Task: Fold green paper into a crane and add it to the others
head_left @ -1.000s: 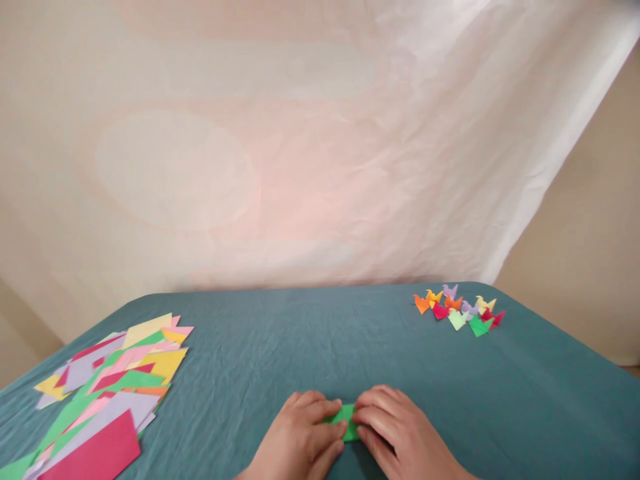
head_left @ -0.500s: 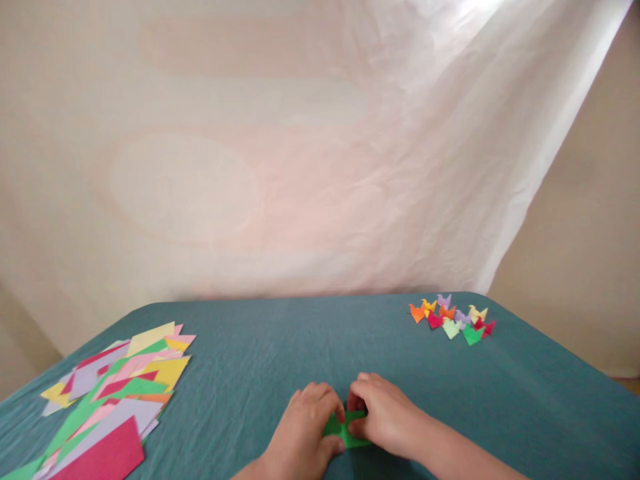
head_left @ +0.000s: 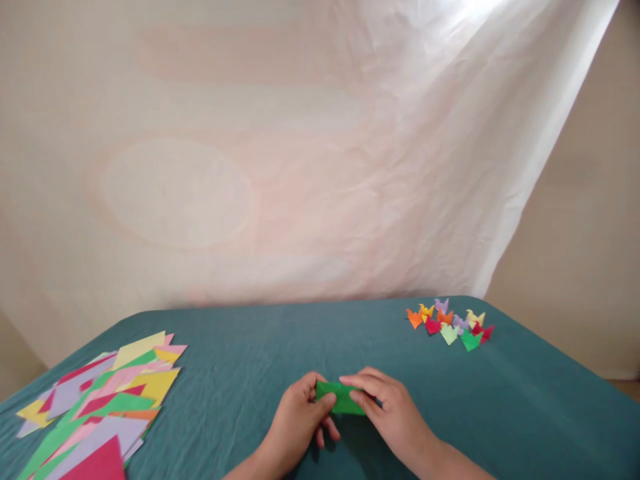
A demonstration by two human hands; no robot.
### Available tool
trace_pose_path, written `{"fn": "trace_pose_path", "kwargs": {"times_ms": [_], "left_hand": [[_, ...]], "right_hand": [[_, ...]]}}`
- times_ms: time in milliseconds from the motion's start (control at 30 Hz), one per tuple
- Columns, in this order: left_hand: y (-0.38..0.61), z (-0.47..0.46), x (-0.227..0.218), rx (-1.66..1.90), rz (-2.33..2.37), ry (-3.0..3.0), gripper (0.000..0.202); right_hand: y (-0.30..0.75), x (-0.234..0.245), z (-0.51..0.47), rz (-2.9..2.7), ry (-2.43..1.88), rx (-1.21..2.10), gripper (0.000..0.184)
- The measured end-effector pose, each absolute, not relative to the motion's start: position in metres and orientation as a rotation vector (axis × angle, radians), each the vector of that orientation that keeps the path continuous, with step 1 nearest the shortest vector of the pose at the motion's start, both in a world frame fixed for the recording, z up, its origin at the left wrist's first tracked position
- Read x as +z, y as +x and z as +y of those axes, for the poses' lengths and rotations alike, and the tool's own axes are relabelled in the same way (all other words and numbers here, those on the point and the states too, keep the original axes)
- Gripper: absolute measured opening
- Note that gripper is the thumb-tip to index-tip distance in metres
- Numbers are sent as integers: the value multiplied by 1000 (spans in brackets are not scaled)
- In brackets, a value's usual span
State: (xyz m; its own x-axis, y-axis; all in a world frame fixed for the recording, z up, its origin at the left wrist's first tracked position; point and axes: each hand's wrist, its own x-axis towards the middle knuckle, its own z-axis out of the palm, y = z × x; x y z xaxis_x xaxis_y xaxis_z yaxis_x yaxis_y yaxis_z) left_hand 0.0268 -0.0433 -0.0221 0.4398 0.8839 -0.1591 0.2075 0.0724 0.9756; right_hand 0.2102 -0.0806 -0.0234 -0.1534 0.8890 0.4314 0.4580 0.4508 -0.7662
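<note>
A small green piece of folded paper (head_left: 342,399) is held up between my two hands, just over the front part of the table. My left hand (head_left: 299,415) pinches its left end, thumb on the near face and the lower fingers curled beneath. At the other end, my right hand (head_left: 393,407) grips the paper between thumb and fingers, its index finger along the top edge. Part of the paper's right end is hidden behind the right fingers.
A spread pile of coloured paper sheets (head_left: 105,407) covers the table's left side. Several small folded paper birds (head_left: 449,323) stand in a cluster at the back right. The table has a dark green cloth (head_left: 240,373); a pale sheet (head_left: 300,167) hangs behind it.
The green paper has been lifted and tilted up, so its near face now shows. Both hands have shifted their grip toward its ends. The view has moved slightly.
</note>
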Motion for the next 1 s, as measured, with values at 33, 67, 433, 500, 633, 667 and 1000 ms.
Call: {"fn": "trace_pose_path", "kwargs": {"times_ms": [33, 67, 433, 500, 633, 667, 1000], "left_hand": [[27, -44, -24, 690, 1011, 1411, 23], [27, -45, -26, 702, 994, 1398, 23], [27, -50, -26, 804, 969, 1429, 20], [27, -51, -28, 809, 965, 1453, 21], [26, -51, -31, 790, 980, 1502, 21], [25, -51, -31, 776, 992, 1513, 21], [20, -51, -16, 731, 1071, 1861, 28]], "right_hand": [[210, -27, -81, -1777, -1146, 582, 28], [209, -30, -81, -1773, -1142, 577, 28], [207, -33, -80, -1740, -1159, 595, 24], [207, -34, -80, -1738, -1149, 594, 23], [206, -37, -78, -1726, -1133, 577, 21], [206, -38, -77, -1726, -1128, 574, 21], [202, -36, -79, -1773, -1115, 535, 19]]}}
